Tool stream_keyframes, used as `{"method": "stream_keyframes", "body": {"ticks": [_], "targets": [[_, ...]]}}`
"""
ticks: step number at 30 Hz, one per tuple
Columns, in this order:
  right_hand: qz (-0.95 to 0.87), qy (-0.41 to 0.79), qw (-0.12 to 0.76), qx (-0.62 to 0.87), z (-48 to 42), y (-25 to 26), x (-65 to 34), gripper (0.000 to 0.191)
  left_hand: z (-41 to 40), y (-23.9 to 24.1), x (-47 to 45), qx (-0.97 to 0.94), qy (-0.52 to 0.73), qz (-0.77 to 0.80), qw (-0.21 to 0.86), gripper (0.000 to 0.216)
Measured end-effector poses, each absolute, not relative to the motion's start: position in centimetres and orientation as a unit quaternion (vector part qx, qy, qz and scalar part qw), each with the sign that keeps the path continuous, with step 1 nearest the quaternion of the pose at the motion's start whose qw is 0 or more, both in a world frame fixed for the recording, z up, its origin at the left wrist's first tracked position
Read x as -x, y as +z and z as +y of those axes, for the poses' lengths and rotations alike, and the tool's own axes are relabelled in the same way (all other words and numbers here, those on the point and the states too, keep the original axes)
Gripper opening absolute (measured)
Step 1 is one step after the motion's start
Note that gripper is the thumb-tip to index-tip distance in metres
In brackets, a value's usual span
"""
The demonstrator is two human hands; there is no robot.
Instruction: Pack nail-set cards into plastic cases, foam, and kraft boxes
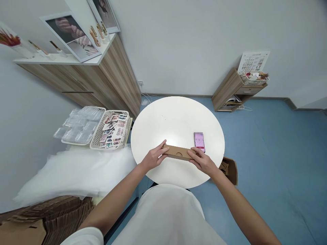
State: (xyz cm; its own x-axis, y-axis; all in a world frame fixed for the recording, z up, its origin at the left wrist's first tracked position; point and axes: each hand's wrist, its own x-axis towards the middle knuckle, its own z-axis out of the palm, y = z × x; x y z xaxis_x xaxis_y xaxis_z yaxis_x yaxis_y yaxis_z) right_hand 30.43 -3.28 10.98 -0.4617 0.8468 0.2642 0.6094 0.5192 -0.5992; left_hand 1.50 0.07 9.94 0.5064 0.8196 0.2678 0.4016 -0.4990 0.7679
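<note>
Pinching opposite ends between thumbs and fingers, the left hand (155,156) and right hand (200,160) held one slim, oblong brown cardboard box (178,151) over the round white counter (173,114); contact beneath could not be told. Risks, as judged: hard end pressure could have buckled the thin walls; a loosened thumb could have tipped the box; a careless rightward sweep could have pushed the smartphone with a lit pink screen (199,139), just beside the right hand. Materials: box, matt, straight-edged, half-round notch in its front; counter, smooth, faintly glossy; white perforated plastic basket (96,139), holding small patterned packets (113,132); clear, crinkled plastic pouches (88,127); soft, translucent white sheeting (76,170); brown flattened cardboard (67,217), ridged, stacked lower left.
</note>
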Motion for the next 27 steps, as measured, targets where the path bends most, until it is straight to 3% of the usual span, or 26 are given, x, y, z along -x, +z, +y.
{"method": "stream_keyframes", "body": {"ticks": [9,12,15,19,22,23,27], "targets": [[-0.827,0.168,0.301,0.444,-3.5,9.5,-30.4,0.033,-0.7,9.2,-1.7,-0.783,0.370,0.371,0.337,0.026],[-0.808,0.162,0.336,0.456,-3.2,9.5,-30.5,0.029,-1.2,10.1,-2.3,-0.725,0.407,0.391,0.396,0.053],[-0.799,0.160,0.350,0.462,-2.8,9.5,-30.8,0.026,-1.1,11.1,-2.8,-0.600,0.420,0.429,0.528,0.078],[-0.815,0.172,0.337,0.438,-2.9,9.3,-31.3,0.021,0.1,11.9,-3.0,-0.397,0.342,0.481,0.703,0.059],[-0.825,0.199,0.328,0.415,-3.6,9.2,-31.4,0.019,0.5,12.0,-3.3,-0.351,0.321,0.513,0.715,0.049],[-0.822,0.209,0.335,0.411,-3.8,9.3,-31.4,0.022,0.4,12.0,-3.4,-0.343,0.328,0.522,0.709,0.048],[-0.717,0.293,0.398,0.492,-4.3,10.1,-31.3,0.065,-0.6,11.9,-4.5,-0.330,0.364,0.535,0.688,0.051]]}}
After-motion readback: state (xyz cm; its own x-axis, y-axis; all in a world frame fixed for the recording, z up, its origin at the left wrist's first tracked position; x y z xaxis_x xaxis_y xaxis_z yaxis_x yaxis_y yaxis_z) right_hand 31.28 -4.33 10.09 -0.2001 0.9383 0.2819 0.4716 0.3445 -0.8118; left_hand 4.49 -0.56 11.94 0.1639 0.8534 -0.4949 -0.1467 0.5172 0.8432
